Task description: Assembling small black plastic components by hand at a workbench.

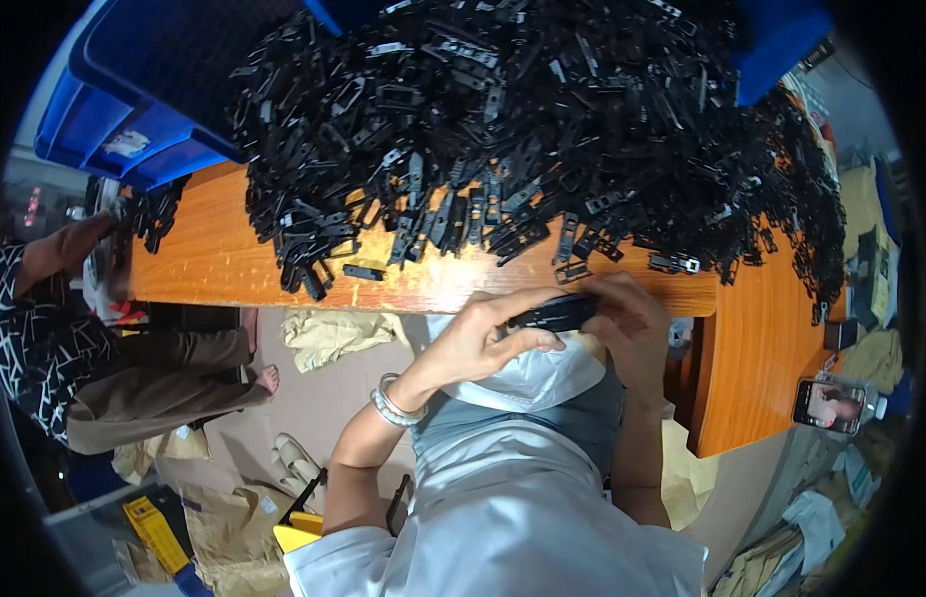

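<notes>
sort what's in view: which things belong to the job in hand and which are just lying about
Likely the job:
black parts, held by left hand and right hand
parts pile
wooden table

Likely just lying about:
phone
sandals
beige cloth on floor

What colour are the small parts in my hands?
The small, elongated parts you're holding are black; the head view shows them best.

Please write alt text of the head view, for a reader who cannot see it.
A person's left hand holds a small black object, with the right hand at its other end. Beyond, loose black parts are heaped across an orange-brown wooden table, beside a blue crate.
</notes>
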### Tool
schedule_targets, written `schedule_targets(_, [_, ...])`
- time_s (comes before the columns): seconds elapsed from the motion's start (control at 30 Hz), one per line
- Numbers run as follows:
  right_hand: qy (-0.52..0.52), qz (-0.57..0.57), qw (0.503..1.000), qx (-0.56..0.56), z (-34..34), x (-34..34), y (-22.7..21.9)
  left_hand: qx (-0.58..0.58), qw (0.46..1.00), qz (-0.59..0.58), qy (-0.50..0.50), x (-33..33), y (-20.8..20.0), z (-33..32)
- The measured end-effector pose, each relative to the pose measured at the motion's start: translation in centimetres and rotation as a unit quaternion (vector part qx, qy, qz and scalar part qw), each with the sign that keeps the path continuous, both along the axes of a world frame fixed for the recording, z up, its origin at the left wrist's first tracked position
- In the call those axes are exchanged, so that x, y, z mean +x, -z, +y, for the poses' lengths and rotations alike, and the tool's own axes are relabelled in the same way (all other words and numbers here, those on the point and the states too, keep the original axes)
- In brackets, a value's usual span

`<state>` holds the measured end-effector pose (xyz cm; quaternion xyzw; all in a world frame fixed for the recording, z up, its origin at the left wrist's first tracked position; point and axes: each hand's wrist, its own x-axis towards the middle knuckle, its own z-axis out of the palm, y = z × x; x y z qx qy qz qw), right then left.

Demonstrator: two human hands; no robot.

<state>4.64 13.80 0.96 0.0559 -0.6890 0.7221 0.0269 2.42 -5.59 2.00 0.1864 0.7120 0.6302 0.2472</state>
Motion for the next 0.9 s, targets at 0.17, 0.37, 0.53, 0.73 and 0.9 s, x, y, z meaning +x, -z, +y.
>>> schedule_targets(0.17, [-0.076, -0.048, 0.994, 0.059, -0.7, 1.1, 0.8, -0.127, 0.956, 0.25, -0.089, 1.7, 0.8, -3.1])
schedule_targets(0.37, [-0.109, 0.008, 0.987, 0.12, -1.9, 1.7, 2.9, -0.476, 0.773, 0.293, -0.3, 0.8, 0.5, -9.5])
schedule_targets(0.53, [0.02, 0.009, 0.974, 0.227, -1.4, 1.0, 1.7, -0.4, 0.828, 0.289, -0.266, 0.2, 1.1, -10.7])
schedule_targets(0.73, [0.134, 0.154, 0.885, 0.418, -1.0, -0.6, 3.6, -0.188, 0.929, 0.155, -0.278, 0.9, 2.1, -7.8])
schedule_targets(0.9, [0.131, 0.152, 0.944, 0.263, -2.6, 0.4, 2.5, 0.029, 0.96, 0.071, -0.27, 0.9, 2.0, -1.6])
